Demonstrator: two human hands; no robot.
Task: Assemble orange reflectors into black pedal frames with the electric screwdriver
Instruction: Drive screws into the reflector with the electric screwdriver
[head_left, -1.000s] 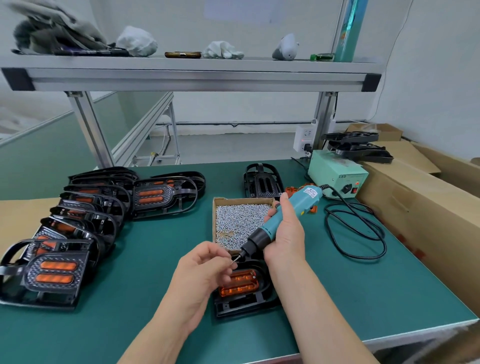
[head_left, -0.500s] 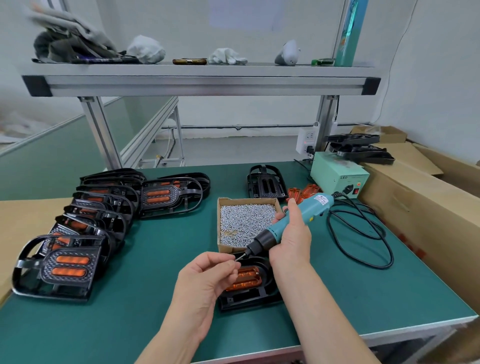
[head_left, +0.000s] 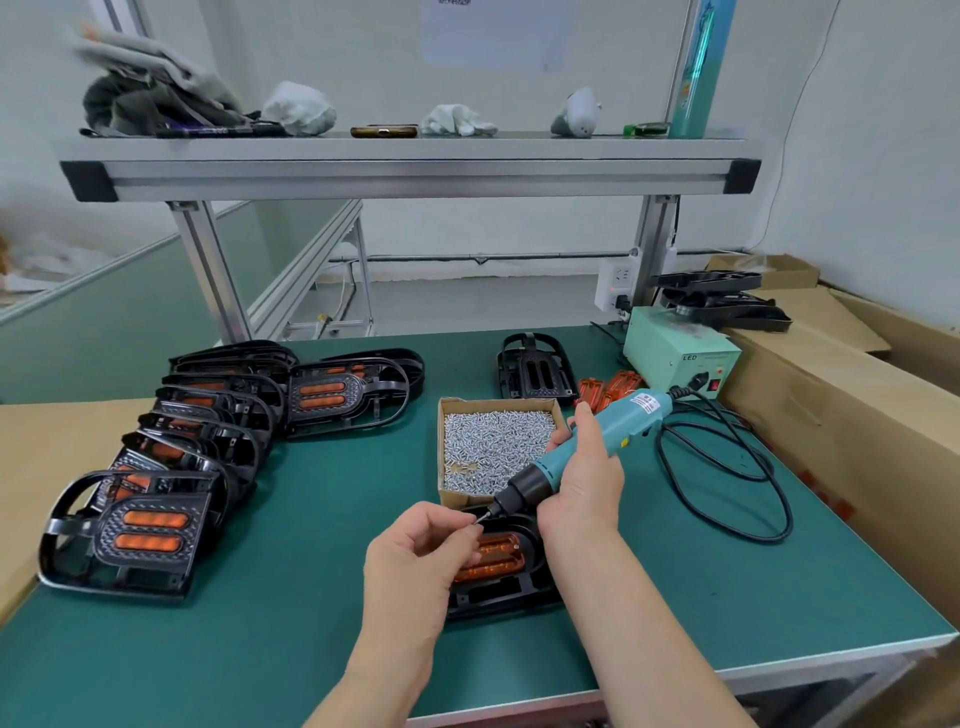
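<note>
Pinching screw (head_left: 476, 521) at cylindrical teal screwdriver (head_left: 623, 415) tip; ribbed orange reflector (head_left: 498, 552) beneath.

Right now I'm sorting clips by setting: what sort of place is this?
Likely a small factory assembly bench: a row of finished pedals, a box of screws, and a corded electric screwdriver in the right hand.
</note>
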